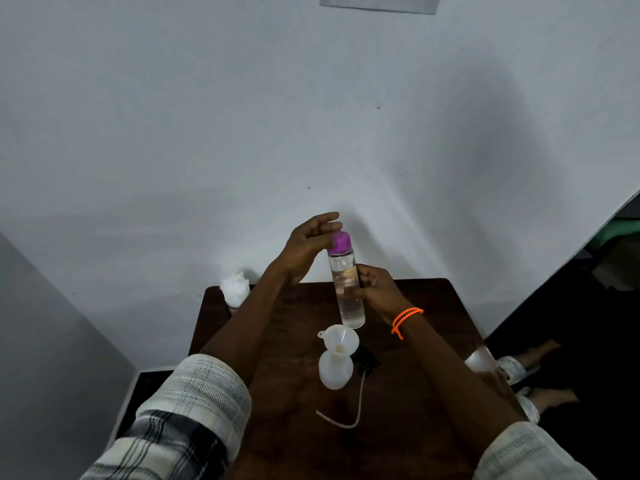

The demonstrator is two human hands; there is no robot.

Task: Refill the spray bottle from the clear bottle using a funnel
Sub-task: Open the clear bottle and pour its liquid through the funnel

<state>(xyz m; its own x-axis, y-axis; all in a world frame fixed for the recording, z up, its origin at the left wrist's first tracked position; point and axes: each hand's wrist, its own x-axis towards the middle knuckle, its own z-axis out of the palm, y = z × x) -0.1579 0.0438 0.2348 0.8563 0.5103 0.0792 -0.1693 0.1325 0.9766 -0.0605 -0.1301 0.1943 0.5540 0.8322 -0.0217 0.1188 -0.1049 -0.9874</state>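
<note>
Dark brown wood makes up the bench [415,341], a small glossy top pushed against a plain pale grey-white wall [242,116] that fills most of the view. A faint rectangular panel [379,3] sits high on that wall at the top edge. To the left a grey surface [41,323] slants down beside the bench; to the right the room falls into deep shadow, where a person's feet in pale sandals [512,367] rest on a dark floor.

Held upright above the far half of the bench is the clear bottle [348,289], with clear liquid inside and a purple cap [339,242] on top. The right hand [375,289] is wrapped around the bottle's middle, an orange beaded band [405,320] on its wrist. The left hand [308,247] is at the cap with fingers curved about it; the grip itself is blurred, so I cannot tell whether it pinches the cap or only touches it.

Below the bottle, near the bench's middle, stands the white spray bottle [335,370], its neck open and a white funnel [341,337] seated in it. Just beside it on the right lies the black spray head [367,360], its pale dip tube [356,407] curling toward the near edge. A white crumpled wad on a small container [235,289] stands at the far left corner, and a white rounded object [479,362] sits at the right edge. Plaid sleeves [187,410] cover both upper forearms.
</note>
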